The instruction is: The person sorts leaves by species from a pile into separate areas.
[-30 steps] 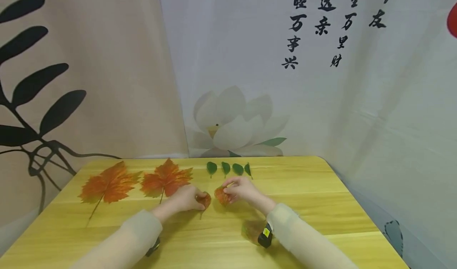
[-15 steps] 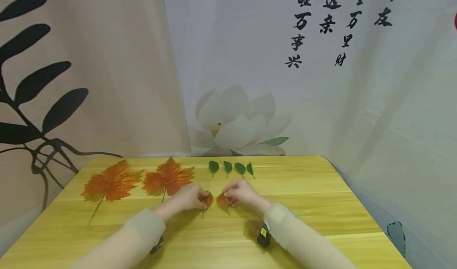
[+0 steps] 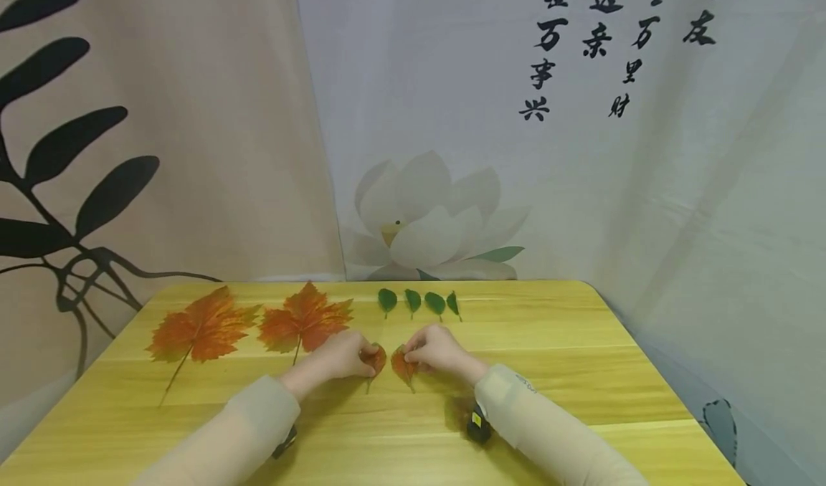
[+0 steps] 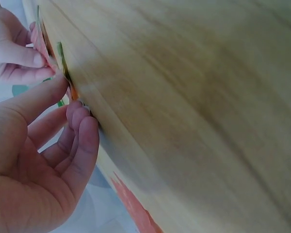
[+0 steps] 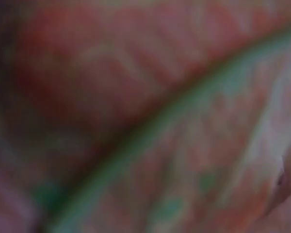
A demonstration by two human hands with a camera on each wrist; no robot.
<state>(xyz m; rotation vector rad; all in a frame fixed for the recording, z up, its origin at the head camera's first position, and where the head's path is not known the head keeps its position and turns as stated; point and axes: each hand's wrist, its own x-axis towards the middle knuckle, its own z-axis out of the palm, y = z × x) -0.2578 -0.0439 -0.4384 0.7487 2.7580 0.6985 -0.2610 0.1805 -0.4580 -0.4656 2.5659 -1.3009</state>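
Note:
At the middle of the table my left hand (image 3: 342, 357) pinches a small orange-red leaf (image 3: 380, 360) between thumb and fingertips, its thin stem pointing toward me. Close on its right, my right hand (image 3: 442, 350) pinches a second small orange-red leaf (image 3: 401, 365) by its right edge, stem also toward me. A narrow gap separates the two leaves. The left wrist view catches the held leaf's green stem (image 4: 62, 56) nearly edge-on, low at the tabletop. Filling the right wrist view is a blurred reddish leaf with a green midrib (image 5: 169, 111).
Two large orange maple leaves (image 3: 203, 326) (image 3: 306, 319) lie at the back left of the yellow wooden table (image 3: 568, 386). Several small green leaves (image 3: 435, 302) form a row near the back edge. Another brownish leaf (image 3: 457, 413) lies partly under the right wrist camera (image 3: 478, 424).
My right hand has turned its leaf, so the stem now shows below, toward me. My left hand stays in place with its leaf. The head view has shifted slightly.

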